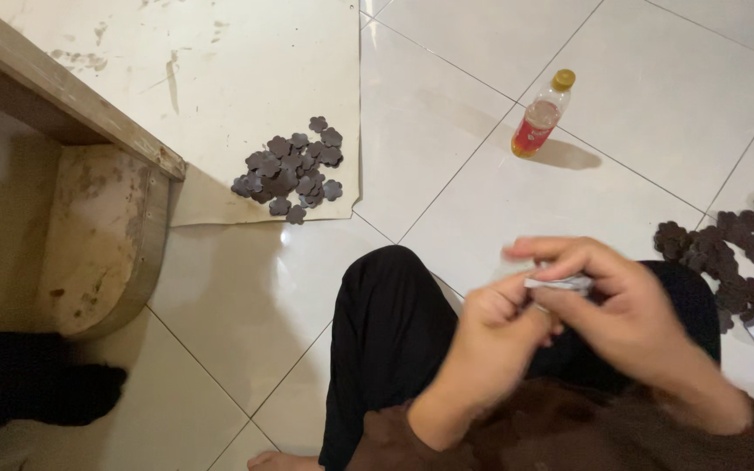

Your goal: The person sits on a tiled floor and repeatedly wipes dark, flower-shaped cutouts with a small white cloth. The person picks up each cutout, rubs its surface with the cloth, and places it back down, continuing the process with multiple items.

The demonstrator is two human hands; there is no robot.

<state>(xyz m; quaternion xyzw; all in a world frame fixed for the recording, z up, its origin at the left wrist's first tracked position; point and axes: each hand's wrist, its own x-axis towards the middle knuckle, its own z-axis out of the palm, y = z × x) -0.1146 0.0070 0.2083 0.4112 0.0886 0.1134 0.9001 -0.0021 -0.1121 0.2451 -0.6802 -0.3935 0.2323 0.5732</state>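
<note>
My left hand (495, 336) and my right hand (608, 301) meet over my lap, both blurred. Together they pinch a small pale flat piece (560, 282) between the fingertips. My legs in black trousers (386, 340) are folded beneath them on the white tiled floor. A heap of dark flower-shaped cutouts (292, 170) lies on a pale sheet (220, 78) to the far left. Another heap of the same dark cutouts (730, 257) spreads on the floor to the right of my right hand.
A small plastic bottle (540, 115) with a yellow cap and red label stands on the tiles ahead. A worn wooden bench (71, 105) with a curved leg fills the left side. A dark shape (28, 379) lies at lower left.
</note>
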